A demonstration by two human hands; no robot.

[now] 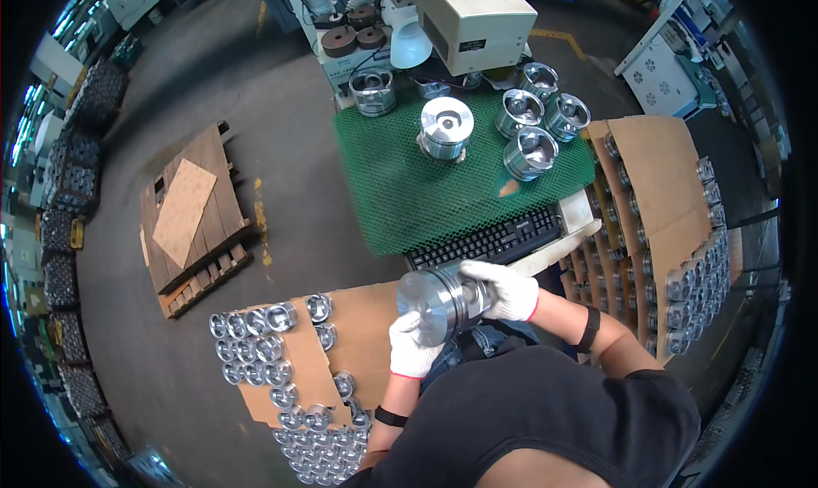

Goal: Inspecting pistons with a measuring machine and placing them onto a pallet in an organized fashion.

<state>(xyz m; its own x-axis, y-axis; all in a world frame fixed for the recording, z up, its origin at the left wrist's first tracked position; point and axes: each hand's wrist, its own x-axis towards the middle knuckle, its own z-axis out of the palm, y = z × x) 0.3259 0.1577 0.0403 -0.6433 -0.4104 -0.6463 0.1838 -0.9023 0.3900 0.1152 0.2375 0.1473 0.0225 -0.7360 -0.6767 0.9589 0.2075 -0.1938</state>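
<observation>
Both my hands, in white knit gloves, hold one shiny metal engine piston (430, 307) in front of my body. It lies on its side, its flat round crown toward the left and its ring grooves showing. My left hand (412, 345) grips it low by the crown edge, fingers partly hidden. My right hand (504, 290) is closed round the skirt end. Ahead, on a green mesh mat (400, 198), another piston (446, 129) stands crown up. Several open-end-up pistons (530, 153) are grouped at the mat's right, and one more piston (372, 91) is at its far left.
A black keyboard (486, 239) sits below the mat's near edge. A beige machine box (477, 24) and a lamp (411, 45) stand behind. Cardboard-layered stacks of pistons rise at left (256, 347) and right (682, 301). A wooden pallet (192, 211) lies on the floor.
</observation>
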